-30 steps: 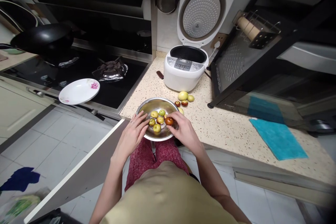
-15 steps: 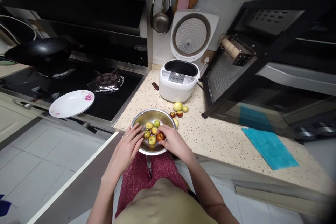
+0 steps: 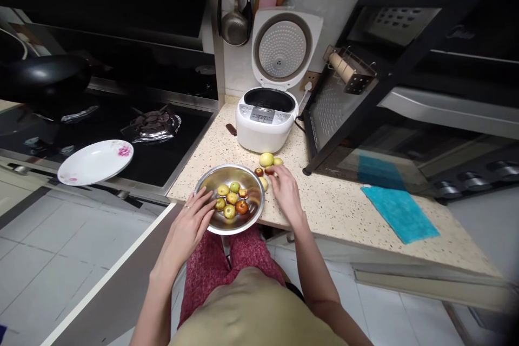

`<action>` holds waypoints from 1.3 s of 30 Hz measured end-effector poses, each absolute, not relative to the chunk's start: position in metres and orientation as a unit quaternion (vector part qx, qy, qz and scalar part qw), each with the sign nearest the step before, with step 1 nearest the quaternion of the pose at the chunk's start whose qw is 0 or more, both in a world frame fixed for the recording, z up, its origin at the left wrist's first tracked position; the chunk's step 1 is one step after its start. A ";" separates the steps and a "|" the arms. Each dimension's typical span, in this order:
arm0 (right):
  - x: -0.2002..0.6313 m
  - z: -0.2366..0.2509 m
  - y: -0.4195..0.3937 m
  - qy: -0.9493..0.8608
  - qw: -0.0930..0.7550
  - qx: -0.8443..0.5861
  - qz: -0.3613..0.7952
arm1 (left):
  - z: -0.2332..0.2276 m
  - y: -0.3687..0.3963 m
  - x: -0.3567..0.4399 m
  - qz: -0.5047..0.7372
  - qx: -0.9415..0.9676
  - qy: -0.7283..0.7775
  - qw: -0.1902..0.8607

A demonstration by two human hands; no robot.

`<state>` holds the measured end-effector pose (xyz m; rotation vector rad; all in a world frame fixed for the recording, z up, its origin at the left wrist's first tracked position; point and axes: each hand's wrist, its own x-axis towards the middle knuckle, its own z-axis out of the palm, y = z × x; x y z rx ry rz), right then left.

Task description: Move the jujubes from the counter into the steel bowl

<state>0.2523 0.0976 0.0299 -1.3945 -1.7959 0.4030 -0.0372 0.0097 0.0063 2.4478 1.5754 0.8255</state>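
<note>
Cannot tell contact from a gap between the bare right hand and the small red-brown fruit half hidden at its fingertips. Cannot follow the left rim of the round stainless-steel bowl beneath the bare left hand. Lose part of the rounded black wok past the left edge, plus the rest of a dark blue patch. Cannot read the tiny characters on the grey rectangular display of the white rice cooker.
</note>
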 end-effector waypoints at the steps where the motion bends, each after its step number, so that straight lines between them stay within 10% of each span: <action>1: 0.256 0.026 0.100 -0.713 0.396 -0.561 0.143 | 0.006 0.010 -0.037 0.273 0.808 0.519 0.057; 39: 0.254 0.033 0.084 -0.738 0.402 -0.528 0.126 | 0.016 0.007 -0.033 0.266 0.800 0.533 0.068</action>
